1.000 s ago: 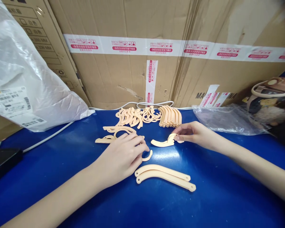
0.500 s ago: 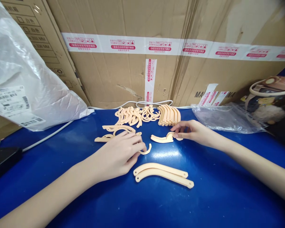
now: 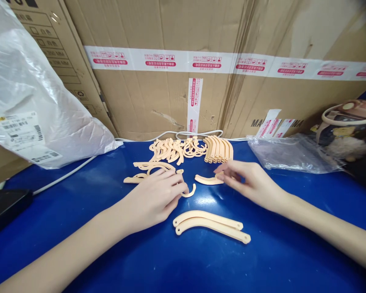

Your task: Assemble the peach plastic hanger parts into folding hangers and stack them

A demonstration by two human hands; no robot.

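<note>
My left hand (image 3: 163,193) is closed round a beige plastic hook (image 3: 190,192); its curved end sticks out past my fingertips. Beyond that hand lie several beige parts (image 3: 140,165), partly covered by it. My right hand (image 3: 244,178) pinches a small beige part (image 3: 219,174) at the inner end of a short curved arm (image 3: 205,179) on the table; the fingers hide most of it. Nearer to me, two long curved hanger arms (image 3: 212,228) with holes at their ends lie side by side.
At the back are a heap of beige hooks (image 3: 166,149) and a neat row of curved arms (image 3: 218,148). Large cardboard boxes (image 3: 158,93) stand behind the blue table (image 3: 134,260). A white plastic bag (image 3: 49,97) is left, a clear bag (image 3: 293,152) right; a cable (image 3: 64,175) runs along the left.
My right hand has shifted slightly left and now covers more of the short arm's inner end. My left hand stays on the hook. The whole view has moved a little.
</note>
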